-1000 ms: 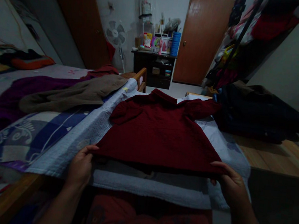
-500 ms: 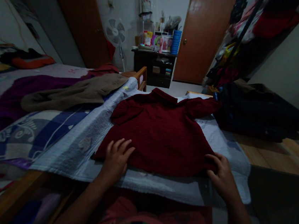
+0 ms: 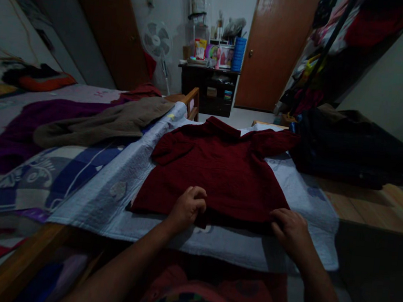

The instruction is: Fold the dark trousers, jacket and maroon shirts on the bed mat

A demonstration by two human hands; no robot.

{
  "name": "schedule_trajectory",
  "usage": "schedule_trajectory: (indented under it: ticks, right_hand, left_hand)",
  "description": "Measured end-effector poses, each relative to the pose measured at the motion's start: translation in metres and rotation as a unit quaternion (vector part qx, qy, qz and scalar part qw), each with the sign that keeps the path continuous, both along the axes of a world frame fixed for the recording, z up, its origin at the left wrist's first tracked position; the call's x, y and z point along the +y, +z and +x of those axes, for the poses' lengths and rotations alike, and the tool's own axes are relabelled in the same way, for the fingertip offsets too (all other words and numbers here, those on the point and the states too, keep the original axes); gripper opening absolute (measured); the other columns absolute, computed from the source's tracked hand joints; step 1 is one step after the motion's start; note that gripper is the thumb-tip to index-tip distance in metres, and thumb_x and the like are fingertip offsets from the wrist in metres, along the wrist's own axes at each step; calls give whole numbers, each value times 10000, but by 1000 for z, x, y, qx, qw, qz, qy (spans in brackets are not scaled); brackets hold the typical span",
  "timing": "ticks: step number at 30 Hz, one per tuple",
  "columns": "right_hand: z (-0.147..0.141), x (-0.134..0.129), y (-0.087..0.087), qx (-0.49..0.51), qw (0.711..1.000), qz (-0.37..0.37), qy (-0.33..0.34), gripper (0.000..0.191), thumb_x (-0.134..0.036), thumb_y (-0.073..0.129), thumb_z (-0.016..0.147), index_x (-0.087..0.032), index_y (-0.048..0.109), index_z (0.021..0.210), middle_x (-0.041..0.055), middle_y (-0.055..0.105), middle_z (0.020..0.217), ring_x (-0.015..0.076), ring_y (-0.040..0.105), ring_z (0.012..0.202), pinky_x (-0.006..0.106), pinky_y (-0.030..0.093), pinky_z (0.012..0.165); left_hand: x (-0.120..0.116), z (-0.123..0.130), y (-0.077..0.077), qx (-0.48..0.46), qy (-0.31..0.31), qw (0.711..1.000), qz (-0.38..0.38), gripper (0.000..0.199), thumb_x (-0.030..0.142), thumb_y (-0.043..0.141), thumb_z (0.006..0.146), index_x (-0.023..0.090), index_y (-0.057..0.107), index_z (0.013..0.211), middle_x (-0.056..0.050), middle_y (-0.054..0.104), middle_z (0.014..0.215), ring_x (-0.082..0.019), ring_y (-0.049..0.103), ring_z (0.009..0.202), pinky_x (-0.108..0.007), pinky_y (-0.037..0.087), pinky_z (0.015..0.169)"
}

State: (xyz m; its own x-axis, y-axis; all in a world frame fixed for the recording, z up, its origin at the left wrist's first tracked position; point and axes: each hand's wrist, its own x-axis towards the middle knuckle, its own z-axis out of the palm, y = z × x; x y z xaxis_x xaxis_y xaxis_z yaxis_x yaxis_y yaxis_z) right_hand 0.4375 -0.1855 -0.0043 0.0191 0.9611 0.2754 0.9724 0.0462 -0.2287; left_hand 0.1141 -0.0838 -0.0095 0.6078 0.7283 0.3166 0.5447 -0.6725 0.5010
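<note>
A dark red short-sleeved shirt lies spread on a pale blue quilted cloth, its collar at the far side and its hem towards me. My left hand pinches the hem near its middle, fingers curled over the fabric. At the right end of the hem, my right hand has its thumb and fingers closed on the shirt's edge. Between both hands the hem is slightly raised off the cloth.
Folded dark clothes are stacked on a wooden surface at the right. To the left, a grey-brown garment and a purple one lie on a bed. A fan and a dark cabinet stand at the back.
My left hand has moved right from the hem's left part to its middle and closed on it. My right hand has shifted slightly left, and the hem has risen.
</note>
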Motion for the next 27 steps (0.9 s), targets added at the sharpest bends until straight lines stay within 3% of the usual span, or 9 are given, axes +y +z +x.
schedule_trajectory:
  ticks: [4,7,10,15,21,27]
  right_hand:
    - [5,-2,-2,18,1000,-14,2,236,-205,486,780,-202,683,910,69,698,952,242,631,889,408,432,842]
    - [6,-4,-1,48,999,-19,4,251,-191,457,787,-192,668,923,78,685,940,233,629,877,403,459,838]
    - [9,-5,1,70,997,4,8,287,-169,457,758,-181,651,969,102,639,1049,237,603,967,398,475,879]
    - [19,-6,-3,30,997,64,-42,440,-159,501,677,-156,625,1099,152,496,1259,320,465,1180,496,408,997]
    - [25,-9,-9,58,996,53,-42,454,-142,495,663,-176,604,1103,133,497,1226,305,482,1156,488,416,1007]
    - [26,-8,-8,81,995,38,-32,419,-138,488,676,-182,607,1075,126,531,1186,289,530,1098,470,447,981]
  left_hand:
    - [-7,-2,-8,141,-52,985,88,155,147,553,836,219,682,882,-63,563,1245,-237,489,1063,-402,431,914]
    - [-17,-2,-5,165,-85,979,81,217,214,619,802,207,662,1014,-83,520,1325,-268,452,1175,-431,392,997]
    - [-22,-3,1,171,-102,977,76,296,264,657,769,201,645,1058,-90,504,1351,-287,407,1248,-457,340,1061]
    - [-19,0,0,182,-92,974,99,182,228,647,791,192,666,969,-87,551,1294,-278,455,1206,-442,357,1041]
    - [-6,5,-8,212,-89,972,53,140,298,654,819,197,687,911,-75,625,1100,-232,564,1033,-371,432,912]
    - [-2,8,5,246,-123,959,61,117,222,649,799,210,674,913,-50,627,993,-211,580,942,-344,438,830]
